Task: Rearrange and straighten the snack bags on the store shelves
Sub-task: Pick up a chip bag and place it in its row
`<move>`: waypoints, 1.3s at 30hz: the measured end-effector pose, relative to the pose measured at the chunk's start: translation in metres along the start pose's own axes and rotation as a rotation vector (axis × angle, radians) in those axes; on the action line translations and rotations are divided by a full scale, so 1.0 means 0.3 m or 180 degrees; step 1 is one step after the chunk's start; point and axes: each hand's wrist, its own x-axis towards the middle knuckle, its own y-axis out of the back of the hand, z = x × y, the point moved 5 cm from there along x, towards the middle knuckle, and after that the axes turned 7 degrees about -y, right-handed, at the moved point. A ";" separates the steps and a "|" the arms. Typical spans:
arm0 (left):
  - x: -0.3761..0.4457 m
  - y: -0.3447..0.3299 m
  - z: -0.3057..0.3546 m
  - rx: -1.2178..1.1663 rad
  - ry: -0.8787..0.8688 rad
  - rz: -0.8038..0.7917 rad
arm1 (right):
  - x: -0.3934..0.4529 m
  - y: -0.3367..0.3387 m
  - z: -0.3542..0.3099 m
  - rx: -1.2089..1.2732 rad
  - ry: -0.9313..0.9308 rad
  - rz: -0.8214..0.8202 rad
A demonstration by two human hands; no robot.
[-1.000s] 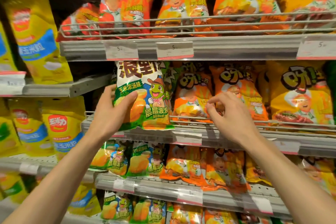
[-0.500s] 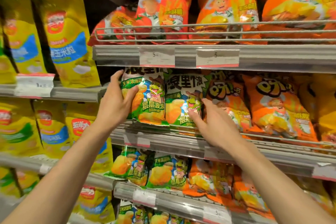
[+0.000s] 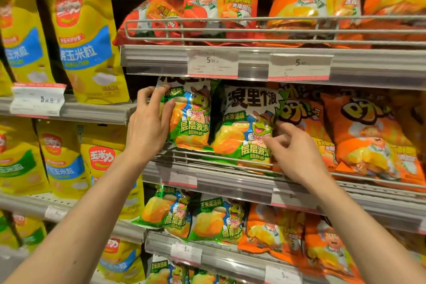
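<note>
Two green snack bags with a cartoon frog stand side by side on the middle shelf (image 3: 230,182). My left hand (image 3: 149,122) grips the left edge of the left green bag (image 3: 191,120), fingers wrapped over its front. My right hand (image 3: 292,152) rests on the lower right of the right green bag (image 3: 242,131), fingertips pinching its edge where it meets an orange snack bag (image 3: 306,127). Both bags stand roughly upright behind the wire rail.
Orange bags (image 3: 373,136) fill the middle shelf's right side. Red and orange bags (image 3: 219,4) sit behind a wire rail above. Tall yellow corn-snack bags (image 3: 85,37) stand on the left shelving. More green and orange bags (image 3: 207,219) lie on the lower shelves. Price tags (image 3: 212,64) line the shelf edges.
The left green bag has been set back onto the shelf beside the other one. My right hand moved from the orange bags onto the second green bag. The view shifted left and closer.
</note>
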 end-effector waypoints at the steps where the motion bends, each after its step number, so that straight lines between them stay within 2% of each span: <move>1: 0.001 -0.006 -0.001 0.0029 -0.0019 -0.0023 | 0.004 0.009 0.003 0.0061 0.0017 0.0057; 5: -0.008 -0.056 -0.023 0.0108 0.0087 -0.0226 | 0.006 0.001 -0.012 0.0021 0.0120 -0.0014; 12: -0.014 -0.092 -0.062 0.0199 0.0257 -0.0296 | 0.007 0.003 -0.005 0.0045 0.0153 0.0105; 16: -0.060 -0.142 -0.075 -0.0132 0.0498 -0.0986 | -0.012 -0.020 -0.023 -0.0616 0.0309 0.0089; 19: -0.075 -0.164 -0.060 0.0137 0.0397 -0.1419 | -0.050 -0.049 -0.048 -0.1203 0.0683 0.0319; 21: -0.074 -0.176 -0.054 0.0305 0.0337 -0.1542 | -0.061 -0.067 -0.060 -0.1499 0.0843 0.0347; 26: -0.068 -0.204 -0.041 0.0430 0.0415 -0.1707 | -0.038 -0.086 -0.052 -0.1867 0.0636 -0.0035; 29: -0.080 -0.198 -0.030 0.0642 0.0318 -0.1609 | -0.030 -0.084 -0.041 -0.1724 0.0680 -0.0235; 31: -0.089 -0.182 -0.005 0.0728 0.0176 -0.1312 | -0.035 -0.061 -0.028 -0.1433 0.0796 -0.0216; 35: -0.123 -0.186 0.133 0.0349 -0.0185 -0.0771 | -0.058 0.065 0.048 -0.1433 0.0952 0.0648; 37: -0.134 -0.222 0.198 0.0225 -0.0197 -0.0832 | -0.063 0.117 0.103 -0.1653 0.0779 0.0736; 39: -0.134 -0.260 0.232 0.0325 -0.0126 -0.0987 | -0.063 0.123 0.143 -0.1908 0.0622 0.0478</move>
